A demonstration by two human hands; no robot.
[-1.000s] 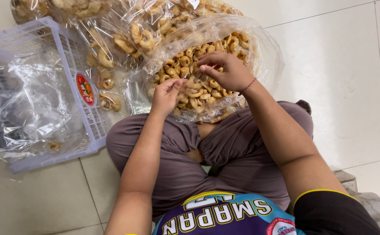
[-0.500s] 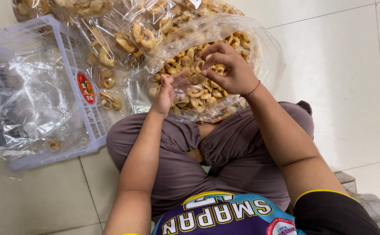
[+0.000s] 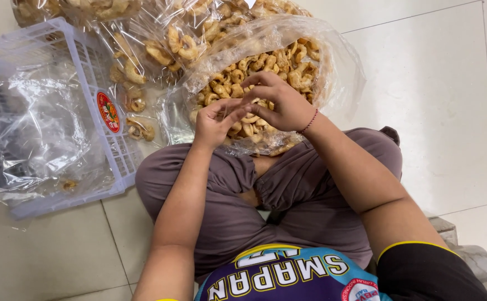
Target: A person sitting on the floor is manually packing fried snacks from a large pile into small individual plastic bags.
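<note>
The person sits cross-legged on the tiled floor [image 3: 449, 100], with a big clear plastic bag [image 3: 341, 72] of golden ring-shaped crackers [image 3: 238, 78] open in front of the knees. Both hands are over the mouth of that bag. The left hand [image 3: 212, 122] is held palm-up with its fingers loosely curled, and a few crackers seem to rest in or just under it; whether it truly grips any cannot be told. The right hand [image 3: 279, 103] is bent over, its fingertips pinched narrow close to the left palm, apparently on one small piece, with a thin red band at the wrist.

Judging from this, the step in hand is sorting or gathering crackers by the handful out of the open bag. The next move would call for a light touch, since such crackers look brittle and crumble easily.

To the left stands a white plastic crate [image 3: 115, 150] lined with crumpled clear plastic [image 3: 37, 134], nearly empty but for a stray cracker. More filled bags [image 3: 160, 39] lie behind.
</note>
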